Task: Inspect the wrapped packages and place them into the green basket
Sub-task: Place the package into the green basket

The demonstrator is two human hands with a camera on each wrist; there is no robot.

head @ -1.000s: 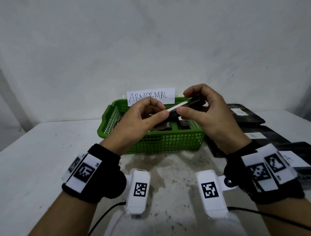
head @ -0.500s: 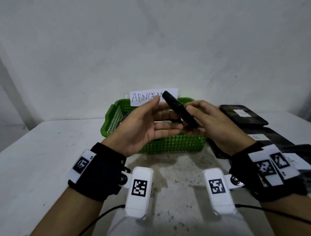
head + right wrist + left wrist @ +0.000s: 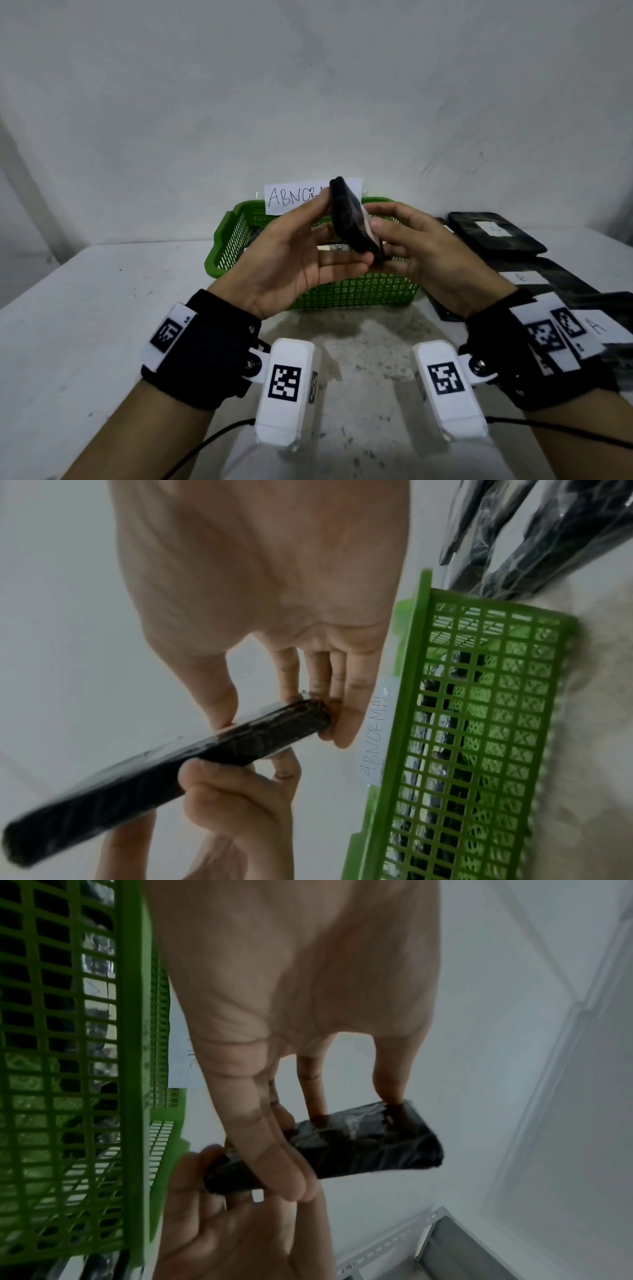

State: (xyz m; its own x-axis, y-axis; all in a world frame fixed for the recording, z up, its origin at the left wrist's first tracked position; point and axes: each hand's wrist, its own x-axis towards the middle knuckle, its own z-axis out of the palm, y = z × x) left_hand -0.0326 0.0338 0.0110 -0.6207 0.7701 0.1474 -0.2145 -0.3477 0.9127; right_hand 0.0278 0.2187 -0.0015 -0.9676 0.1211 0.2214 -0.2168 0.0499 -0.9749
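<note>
A black wrapped package (image 3: pixel 349 219) stands tilted on edge in the air just in front of the green basket (image 3: pixel 359 294). My left hand (image 3: pixel 301 257) holds it palm up, with the thumb on its upper left face and the fingers under its lower end. The right hand (image 3: pixel 421 250) pinches the lower end between thumb and fingers. In the left wrist view the package (image 3: pixel 359 1142) lies across my fingertips beside the basket (image 3: pixel 68 1069). From the right wrist, the package (image 3: pixel 137 777) runs down-left next to the basket (image 3: pixel 479 723), which holds other dark wrapped packages.
A paper label reading ABNORMAL (image 3: pixel 294 197) is fixed to the basket's far rim. Several black wrapped packages (image 3: pixel 496 236) with white labels lie on the table (image 3: pixel 102 325) to the right of the basket. A white wall stands close behind.
The package has turned from lying flat between both hands' fingertips to standing tilted on edge. My left hand has rolled palm up, and its thumb now rests on the package.
</note>
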